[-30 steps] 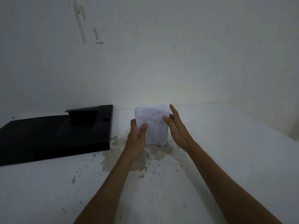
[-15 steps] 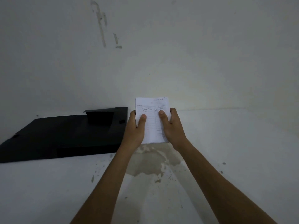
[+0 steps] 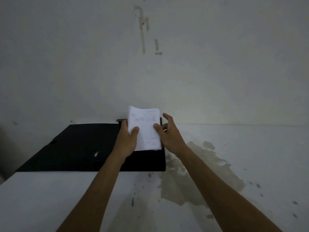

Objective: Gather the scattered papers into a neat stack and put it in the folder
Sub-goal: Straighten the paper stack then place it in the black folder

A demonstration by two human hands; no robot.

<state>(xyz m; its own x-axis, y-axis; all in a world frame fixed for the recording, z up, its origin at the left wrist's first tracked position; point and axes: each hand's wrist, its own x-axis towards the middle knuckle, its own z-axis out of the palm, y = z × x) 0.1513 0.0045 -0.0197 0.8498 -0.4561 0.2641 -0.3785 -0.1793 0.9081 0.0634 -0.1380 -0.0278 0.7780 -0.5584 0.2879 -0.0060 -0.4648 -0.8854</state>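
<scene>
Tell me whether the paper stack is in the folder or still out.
Out. The paper stack is held upright above the open black folder, gripped by the left hand.

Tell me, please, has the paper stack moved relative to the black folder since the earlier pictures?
Yes. The paper stack has shifted left, from over the stained table to over the black folder.
</scene>
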